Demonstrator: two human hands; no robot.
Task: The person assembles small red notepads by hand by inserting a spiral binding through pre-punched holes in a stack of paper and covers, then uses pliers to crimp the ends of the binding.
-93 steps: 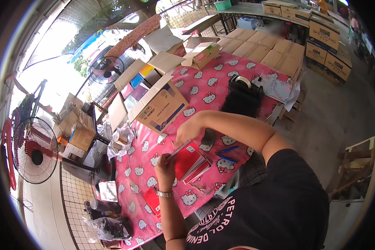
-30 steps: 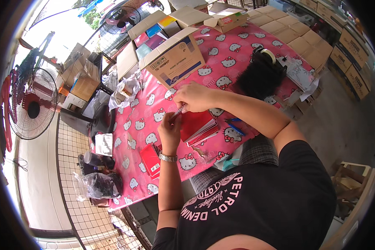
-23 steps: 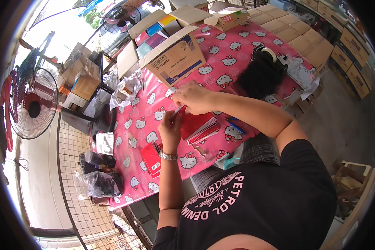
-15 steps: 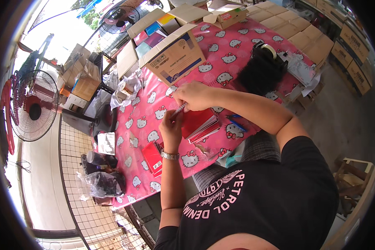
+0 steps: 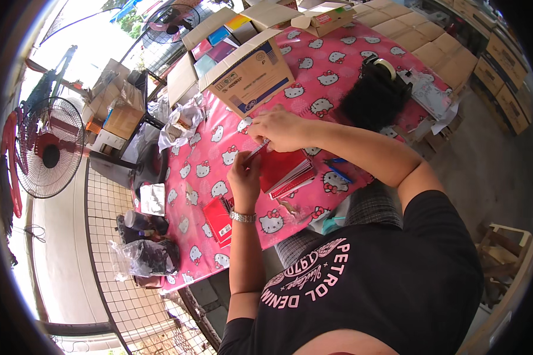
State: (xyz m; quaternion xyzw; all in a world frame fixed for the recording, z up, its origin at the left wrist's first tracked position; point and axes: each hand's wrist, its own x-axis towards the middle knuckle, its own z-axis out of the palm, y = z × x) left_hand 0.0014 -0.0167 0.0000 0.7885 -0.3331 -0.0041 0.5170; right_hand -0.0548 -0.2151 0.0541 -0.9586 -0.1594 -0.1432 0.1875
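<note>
Daylight (image 5: 71,74) from the upper left

It glares white above a wire-caged fan (image 5: 51,156), near a pale, grid-lined panel (image 5: 108,219). A pink-covered desk (image 5: 311,89) fills the middle. Grey floor (image 5: 459,168) stretches along the right, past stacked cartons (image 5: 506,86).

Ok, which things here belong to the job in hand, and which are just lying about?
Job:
red paper notebooks at the left hand and right hand
probably the blue-handled hand tool beside them

Apparently lying about:
round wire-caged fan
clear plastic bag
brown cardboard cartons, far right
</note>
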